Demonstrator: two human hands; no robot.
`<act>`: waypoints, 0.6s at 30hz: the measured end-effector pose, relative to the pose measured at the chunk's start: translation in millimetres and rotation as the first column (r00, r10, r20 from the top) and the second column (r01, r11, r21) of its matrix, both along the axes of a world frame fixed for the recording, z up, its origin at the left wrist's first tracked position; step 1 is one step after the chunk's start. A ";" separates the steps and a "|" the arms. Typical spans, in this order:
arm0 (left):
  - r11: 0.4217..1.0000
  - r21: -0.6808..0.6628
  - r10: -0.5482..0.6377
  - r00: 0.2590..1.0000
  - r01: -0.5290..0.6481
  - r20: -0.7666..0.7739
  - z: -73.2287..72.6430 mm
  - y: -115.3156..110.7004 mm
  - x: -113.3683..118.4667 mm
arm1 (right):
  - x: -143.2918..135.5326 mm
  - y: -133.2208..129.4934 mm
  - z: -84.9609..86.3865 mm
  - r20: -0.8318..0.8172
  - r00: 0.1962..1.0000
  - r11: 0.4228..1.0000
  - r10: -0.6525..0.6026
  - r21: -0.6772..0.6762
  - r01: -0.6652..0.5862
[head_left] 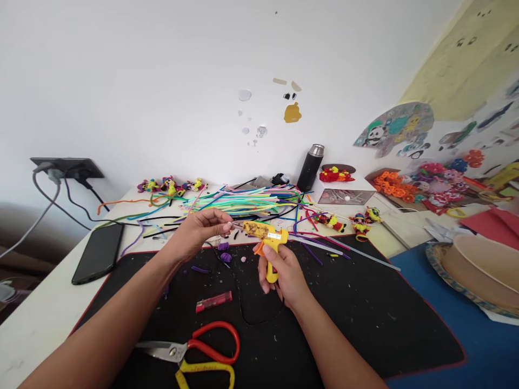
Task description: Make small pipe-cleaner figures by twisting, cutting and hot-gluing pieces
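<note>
My right hand point(286, 273) is wrapped round the handle of a yellow hot glue gun point(259, 231), its nozzle pointing left. A long clear glue stick point(365, 255) runs rightward behind the gun. At the nozzle tip, my left hand point(207, 227) pinches something small that I cannot make out. Below the hands lie a pink lighter point(214, 301) and scissors point(211, 346) with one red and one yellow handle. Two purple coiled pieces point(225, 257) rest on the black mat point(348, 313) beneath my left hand.
A heap of colourful pipe cleaners point(239, 201) lies along the wall. Behind it stand a black flask point(311, 167) and a white box point(344, 192). Small pipe-cleaner figures point(360, 226) sit at right. A phone point(99, 254) lies at left, near a power strip point(67, 167) with cables.
</note>
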State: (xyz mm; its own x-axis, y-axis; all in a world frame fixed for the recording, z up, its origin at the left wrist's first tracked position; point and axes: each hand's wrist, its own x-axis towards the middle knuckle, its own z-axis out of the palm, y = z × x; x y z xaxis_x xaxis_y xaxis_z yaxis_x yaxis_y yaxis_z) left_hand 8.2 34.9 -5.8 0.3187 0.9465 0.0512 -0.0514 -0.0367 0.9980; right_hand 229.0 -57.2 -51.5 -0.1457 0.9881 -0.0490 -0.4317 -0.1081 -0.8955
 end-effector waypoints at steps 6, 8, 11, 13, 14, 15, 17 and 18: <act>1.000 0.000 -0.018 1.000 0.018 0.000 -3.0 -0.3 1.2 | 1.0 0.5 6.2 -0.150 0.988 1.000 0.030 0.008 -0.029; 1.000 -0.013 -0.021 1.000 0.021 0.018 -2.5 -1.4 2.4 | 1.3 0.8 7.0 -0.171 0.985 1.000 0.027 -0.001 -0.028; 0.999 -0.042 -0.016 0.999 0.017 0.039 -1.0 -3.3 4.2 | 1.9 1.1 7.0 -0.170 0.985 1.000 0.026 -0.010 -0.029; 0.998 -0.060 -0.005 0.999 0.008 0.047 0.0 -4.3 5.1 | 2.2 1.1 6.3 -0.165 0.986 1.000 0.025 -0.011 -0.027; 0.998 -0.070 0.001 0.999 0.003 0.051 0.4 -4.7 5.5 | 2.2 1.1 5.8 -0.162 0.986 1.000 0.023 -0.011 -0.026; 0.997 -0.079 0.007 0.999 -0.003 0.054 0.8 -4.9 5.9 | 2.2 1.2 5.3 -0.161 0.987 1.000 0.021 -0.011 -0.023; 0.995 -0.096 0.014 0.998 -0.008 0.059 1.2 -5.3 6.6 | 2.2 1.2 4.4 -0.161 0.987 1.000 0.015 -0.010 -0.017; 0.995 -0.100 0.017 0.998 -0.010 0.062 1.4 -5.5 6.9 | 2.2 1.2 4.2 -0.164 0.986 1.000 0.013 -0.006 -0.014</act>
State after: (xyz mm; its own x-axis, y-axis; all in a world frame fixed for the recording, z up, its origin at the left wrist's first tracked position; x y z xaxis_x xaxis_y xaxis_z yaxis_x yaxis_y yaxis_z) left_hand 15.1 29.5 -4.4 0.3049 0.9521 -0.0244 -0.1142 0.0620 0.9915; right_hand 231.2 -56.0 -47.3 -0.1661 0.9857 -0.0300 -0.5711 -0.1209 -0.8119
